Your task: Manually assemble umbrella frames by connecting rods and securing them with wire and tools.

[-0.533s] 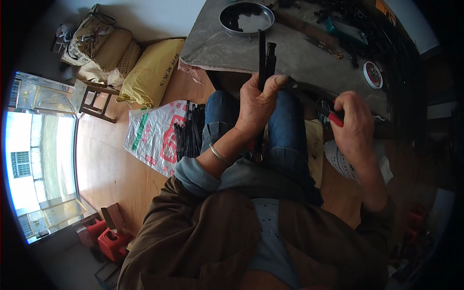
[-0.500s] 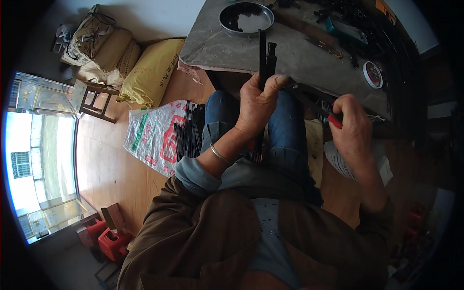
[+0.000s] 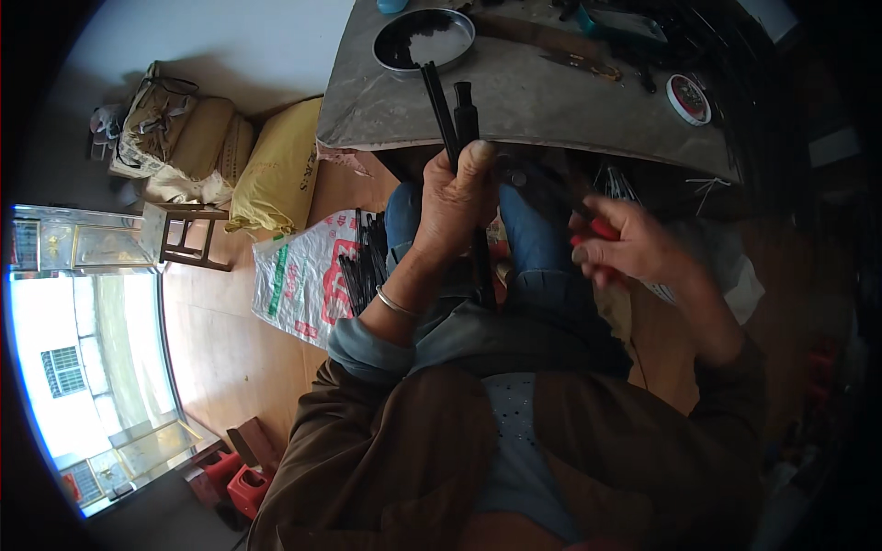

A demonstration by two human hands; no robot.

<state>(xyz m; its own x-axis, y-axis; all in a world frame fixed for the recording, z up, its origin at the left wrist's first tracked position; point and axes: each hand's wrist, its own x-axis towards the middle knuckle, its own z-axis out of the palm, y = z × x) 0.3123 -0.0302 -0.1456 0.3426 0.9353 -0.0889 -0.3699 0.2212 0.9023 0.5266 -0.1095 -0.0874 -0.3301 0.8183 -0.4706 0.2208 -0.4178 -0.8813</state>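
Note:
My left hand [image 3: 448, 207] is closed around a bundle of thin black rods [image 3: 441, 110] and a thicker black stick with a flared end [image 3: 466, 115]. Their upper ends stand above my fist toward the table, and the lower ends run down to my lap. My right hand [image 3: 638, 243] grips red-handled pliers [image 3: 602, 230]. The dark head of the pliers lies just right of my left thumb; whether it touches the rods I cannot tell. More black rods [image 3: 367, 253] lie beside my left leg on a printed white sack [image 3: 308, 275].
Ahead stands a grey table [image 3: 358, 101] bearing a round metal dish [image 3: 378, 50] with dark bits, a knife [image 3: 588, 66], a round lidlike dish [image 3: 689, 99] and a teal tray [image 3: 625, 28]. At left are a yellow sack [image 3: 276, 165] and a wooden stool [image 3: 193, 239].
The pliers have swung in close to my left thumb, and their red handles show further apart. The rods in my left hand tilt more to the left. The whole view has shifted.

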